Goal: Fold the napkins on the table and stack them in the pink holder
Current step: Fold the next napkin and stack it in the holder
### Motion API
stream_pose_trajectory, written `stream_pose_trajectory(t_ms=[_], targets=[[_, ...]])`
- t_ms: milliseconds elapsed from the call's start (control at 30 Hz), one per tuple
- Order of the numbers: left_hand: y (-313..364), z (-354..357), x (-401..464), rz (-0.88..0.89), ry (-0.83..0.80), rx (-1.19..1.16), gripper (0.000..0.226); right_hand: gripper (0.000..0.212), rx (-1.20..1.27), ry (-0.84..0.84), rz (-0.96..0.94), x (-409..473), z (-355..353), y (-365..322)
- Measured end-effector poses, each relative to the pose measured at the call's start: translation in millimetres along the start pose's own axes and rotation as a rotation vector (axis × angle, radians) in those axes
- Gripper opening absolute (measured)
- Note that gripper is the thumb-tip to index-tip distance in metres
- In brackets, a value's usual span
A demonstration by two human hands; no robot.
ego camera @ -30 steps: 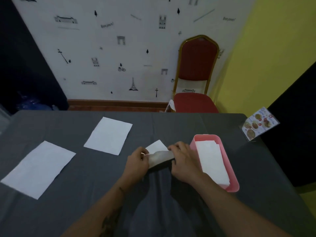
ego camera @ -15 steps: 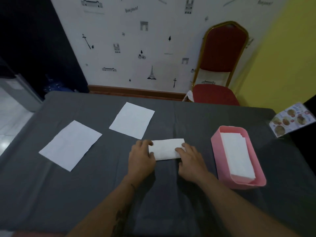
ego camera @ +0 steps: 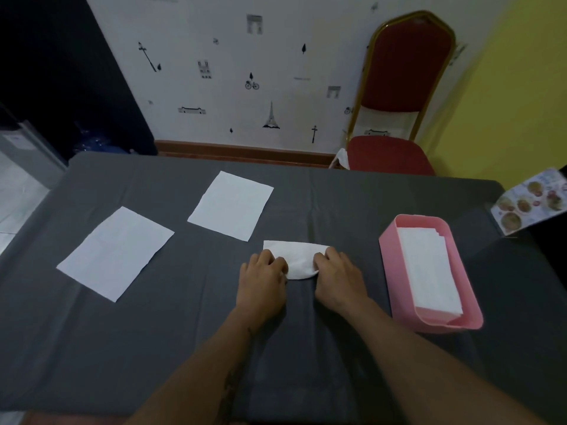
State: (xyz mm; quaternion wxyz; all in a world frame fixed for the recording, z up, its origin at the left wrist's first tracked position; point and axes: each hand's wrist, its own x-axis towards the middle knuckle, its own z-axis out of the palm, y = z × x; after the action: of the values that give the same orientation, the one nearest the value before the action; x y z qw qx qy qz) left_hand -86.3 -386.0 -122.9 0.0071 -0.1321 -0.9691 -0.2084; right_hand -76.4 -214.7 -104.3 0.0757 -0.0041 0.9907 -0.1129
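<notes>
A folded white napkin [ego camera: 297, 256] lies on the dark grey tablecloth [ego camera: 184, 348] in the middle. My left hand [ego camera: 264, 277] pinches its near left edge and my right hand [ego camera: 336, 276] pinches its near right edge; the near edge curls up off the cloth. Two flat unfolded napkins lie to the left: one [ego camera: 231, 204] farther back, one [ego camera: 116, 252] nearer the left edge. The pink holder [ego camera: 387, 256] stands to the right of my hands, with a stack of folded napkins [ego camera: 428, 268] inside it.
A red chair with a gold frame [ego camera: 399, 96] stands behind the table's far right side. A menu card [ego camera: 530, 200] sits at the table's right edge. The patterned wall runs behind the table.
The napkin went from being held up mid-fold to lying on the cloth. Its near edge is now lifted between both hands. The camera has swung left.
</notes>
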Motion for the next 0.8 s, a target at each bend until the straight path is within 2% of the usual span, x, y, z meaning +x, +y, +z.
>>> stream_pose_trajectory(t_ms=[167, 267, 367, 433, 500, 567, 633, 733, 800], targets=[[5.9, -1.6, -4.8, 0.062, 0.001, 0.035, 0.038, 0.011, 0.061, 0.166, -0.068, -10.3, -8.3, 2.0], [17.5, -9.8, 0.2, 0.104, 0.062, 0.014, 0.024, 0.008, 0.104, 0.209, -0.124, -21.8, -23.0, 0.5], [26.4, -19.5, 7.0, 0.107, 0.149, -0.089, 0.015, 0.012, 0.241, 0.11, -0.123, -37.3, -39.0, 6.0], [34.1, -28.2, 10.1, 0.099, 0.174, -0.191, 0.018, 0.013, 0.532, 0.055, 0.043, -45.0, -54.8, 13.1], [43.2, -34.1, 12.1, 0.096, 0.194, -0.289, 0.023, 0.016, 0.858, -0.053, 0.308, -45.0, -70.1, 18.8], [54.5, -39.5, 13.6, 0.093, 0.216, -0.403, 0.029, 0.03, 1.071, -0.19, 0.59, -43.9, -83.8, 23.3], [67.2, -46.4, 15.0, 0.115, 0.227, -0.498, 0.033, 0.038, 1.259, -0.263, 0.767, -48.0, -96.5, 26.1], [87.1, -59.1, 18.1, 0.204, 0.221, -0.548, 0.034, 0.026, 1.377, -0.202, 0.705, -53.7, -104.6, 32.9], [98.9, -65.7, 20.0, 0.224, 0.15, -0.542, 0.036, 0.023, 1.401, -0.109, 0.649, -53.9, -108.7, 38.2]])
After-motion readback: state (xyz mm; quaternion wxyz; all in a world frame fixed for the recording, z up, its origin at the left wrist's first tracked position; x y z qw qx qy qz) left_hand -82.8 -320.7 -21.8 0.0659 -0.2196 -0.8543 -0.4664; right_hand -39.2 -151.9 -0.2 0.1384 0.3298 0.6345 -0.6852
